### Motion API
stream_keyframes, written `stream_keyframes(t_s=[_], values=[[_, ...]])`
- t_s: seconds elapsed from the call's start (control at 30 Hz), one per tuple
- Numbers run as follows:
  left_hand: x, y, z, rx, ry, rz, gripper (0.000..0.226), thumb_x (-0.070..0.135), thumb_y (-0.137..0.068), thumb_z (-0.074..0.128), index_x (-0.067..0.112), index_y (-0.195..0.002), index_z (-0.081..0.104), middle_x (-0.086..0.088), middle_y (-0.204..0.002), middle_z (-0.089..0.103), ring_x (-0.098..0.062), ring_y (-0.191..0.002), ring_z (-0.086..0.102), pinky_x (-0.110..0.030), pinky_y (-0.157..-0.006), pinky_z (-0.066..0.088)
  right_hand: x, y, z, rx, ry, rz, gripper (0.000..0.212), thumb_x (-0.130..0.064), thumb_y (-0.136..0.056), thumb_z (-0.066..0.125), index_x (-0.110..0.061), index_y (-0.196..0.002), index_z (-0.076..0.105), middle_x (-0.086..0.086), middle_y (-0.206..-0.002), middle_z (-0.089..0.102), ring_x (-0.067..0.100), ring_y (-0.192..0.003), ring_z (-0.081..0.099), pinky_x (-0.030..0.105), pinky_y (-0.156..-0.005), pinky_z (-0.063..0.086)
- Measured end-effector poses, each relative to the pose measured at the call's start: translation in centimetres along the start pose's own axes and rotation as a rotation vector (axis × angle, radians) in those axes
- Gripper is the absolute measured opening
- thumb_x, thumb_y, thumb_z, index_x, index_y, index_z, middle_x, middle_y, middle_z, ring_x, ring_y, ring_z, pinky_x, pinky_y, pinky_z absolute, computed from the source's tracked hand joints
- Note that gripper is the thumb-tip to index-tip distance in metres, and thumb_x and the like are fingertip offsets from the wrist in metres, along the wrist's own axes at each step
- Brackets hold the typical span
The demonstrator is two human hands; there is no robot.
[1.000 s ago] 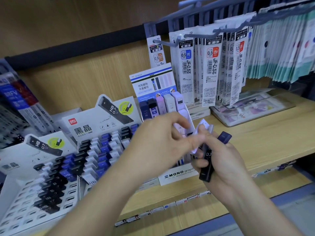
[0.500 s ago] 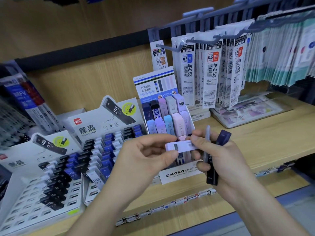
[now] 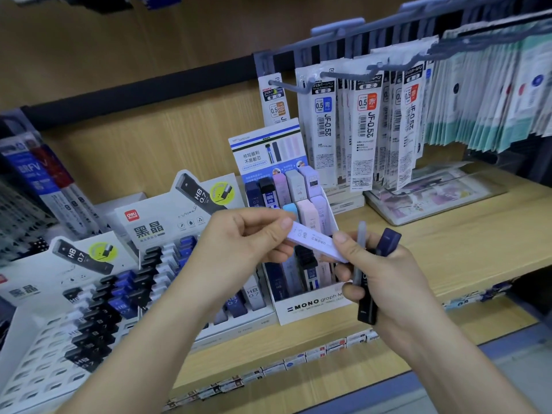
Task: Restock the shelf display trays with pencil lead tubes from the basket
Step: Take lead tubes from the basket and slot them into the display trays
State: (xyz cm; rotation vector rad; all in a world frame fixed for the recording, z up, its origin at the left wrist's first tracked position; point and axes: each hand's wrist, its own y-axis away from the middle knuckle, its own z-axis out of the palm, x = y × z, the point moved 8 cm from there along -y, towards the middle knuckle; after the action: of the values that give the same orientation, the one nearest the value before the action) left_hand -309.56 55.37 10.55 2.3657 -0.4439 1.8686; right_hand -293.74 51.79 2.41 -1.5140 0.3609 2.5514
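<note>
A lilac lead tube marked 0.5 HB hangs between both hands in front of the MONO display tray. My left hand pinches its upper left end with thumb and fingers. My right hand touches the tube's lower right end with the thumb and grips a few more tubes: a black one, a grey one and a dark blue one. The tray holds rows of pastel and dark tubes. No basket is in view.
Two white Deli trays with black, blue and white 0.7 HB tubes stand at the left on the wooden shelf. Refill packets hang on hooks at the right, above a clear flat case.
My left hand drew the lilac tube out from the bunch in my right hand. It went from hidden to level to tilted down to the right. The view moved nearer the shelf.
</note>
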Motion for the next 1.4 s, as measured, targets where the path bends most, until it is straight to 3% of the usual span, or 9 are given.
stream_keyframes(t_s=[0.13, 0.23, 0.33, 0.53, 0.83, 1.0, 1.17, 1.3, 1.4], values=[[0.5, -0.9, 0.2, -0.025, -0.051, -0.007, 0.014, 0.003, -0.083, 0.069, 0.010, -0.094, 0.072, -0.014, -0.077, 0.074, -0.019, -0.065, 0.069, -0.021, -0.063, 0.056, -0.1, -0.2, -0.5, 0.051, -0.018, -0.009, 0.014, -0.020, -0.085, 0.072, -0.010, -0.082, 0.063, 0.009, -0.070, 0.058, 0.010, -0.045, 0.042, 0.018, -0.037, 0.030], [2.8, -2.5, -0.5, 0.083, -0.258, 0.141, 0.015, 0.004, -0.085, 0.069, 0.017, -0.091, 0.074, -0.007, -0.073, 0.073, -0.020, -0.066, 0.070, -0.029, -0.070, 0.059, 0.0, -0.3, -1.3, 0.118, -0.050, 0.016, 0.019, -0.029, -0.090, 0.067, -0.011, -0.084, 0.065, 0.005, -0.071, 0.066, 0.010, -0.047, 0.039, 0.017, -0.036, 0.029], [5.1, -4.7, -0.4, 0.154, -0.437, 0.272, 0.016, 0.011, -0.086, 0.069, 0.026, -0.090, 0.075, 0.001, -0.072, 0.073, -0.013, -0.068, 0.069, -0.034, -0.078, 0.058, 0.2, -0.6, -2.4, 0.182, -0.115, 0.036, 0.020, -0.029, -0.093, 0.064, -0.010, -0.088, 0.063, 0.003, -0.071, 0.062, 0.009, -0.046, 0.039, 0.017, -0.036, 0.027], [5.2, -7.0, 3.1, 0.039, -0.888, 0.357, 0.021, 0.021, -0.092, 0.060, 0.023, -0.109, 0.072, 0.005, -0.093, 0.073, -0.009, -0.090, 0.065, -0.023, -0.087, 0.049, 0.6, -1.0, -3.0, 0.199, -0.177, 0.052, 0.018, -0.028, -0.094, 0.062, -0.010, -0.091, 0.063, 0.001, -0.067, 0.056, 0.009, -0.046, 0.039, 0.017, -0.036, 0.027], [3.4, -8.5, 5.0, -0.038, -0.968, 0.327, 0.017, 0.022, -0.086, 0.070, 0.022, -0.103, 0.073, 0.008, -0.089, 0.071, -0.005, -0.087, 0.064, -0.015, -0.078, 0.045, 1.1, -1.4, -2.9, 0.198, -0.176, 0.067, 0.017, -0.027, -0.094, 0.063, -0.010, -0.091, 0.062, 0.001, -0.066, 0.054, 0.009, -0.047, 0.040, 0.017, -0.037, 0.027], [3.6, -9.8, 5.4, -0.025, -0.986, 0.253, 0.010, 0.020, -0.076, 0.078, 0.025, -0.084, 0.076, 0.020, -0.066, 0.060, -0.003, -0.077, 0.062, -0.018, -0.073, 0.047, 1.4, -1.5, -2.7, 0.168, -0.234, 0.100, 0.014, -0.023, -0.093, 0.062, -0.009, -0.090, 0.064, 0.001, -0.068, 0.051, 0.010, -0.047, 0.040, 0.017, -0.036, 0.027], [4.3, -10.5, 6.7, -0.037, -1.174, 0.286, 0.017, 0.019, -0.071, 0.081, 0.023, -0.067, 0.065, 0.007, -0.071, 0.065, -0.013, -0.074, 0.062, -0.023, -0.061, 0.041, 1.8, -1.6, -1.7, 0.075, -0.465, 0.200, 0.019, -0.021, -0.088, 0.059, -0.008, -0.101, 0.064, 0.003, -0.068, 0.051, 0.010, -0.048, 0.043, 0.016, -0.033, 0.031], [4.5, -10.6, 7.4, -0.057, -1.256, 0.305, 0.009, 0.026, -0.078, 0.076, 0.018, -0.080, 0.072, 0.001, -0.081, 0.069, -0.017, -0.080, 0.063, -0.027, -0.066, 0.045, 1.9, -1.4, -1.0, 0.005, -0.514, 0.232, 0.027, -0.039, -0.096, 0.053, -0.015, -0.105, 0.062, 0.003, -0.064, 0.050, 0.009, -0.045, 0.044, 0.015, -0.031, 0.031], [4.7, -10.0, 6.9, -0.063, -1.200, 0.257, 0.017, 0.032, -0.086, 0.066, 0.017, -0.089, 0.075, -0.001, -0.087, 0.071, -0.019, -0.086, 0.064, -0.026, -0.069, 0.047, 1.8, -1.3, -0.6, -0.005, -0.555, 0.238, 0.030, -0.043, -0.095, 0.053, -0.015, -0.103, 0.061, 0.002, -0.061, 0.046, 0.007, -0.041, 0.039, 0.013, -0.030, 0.026]])
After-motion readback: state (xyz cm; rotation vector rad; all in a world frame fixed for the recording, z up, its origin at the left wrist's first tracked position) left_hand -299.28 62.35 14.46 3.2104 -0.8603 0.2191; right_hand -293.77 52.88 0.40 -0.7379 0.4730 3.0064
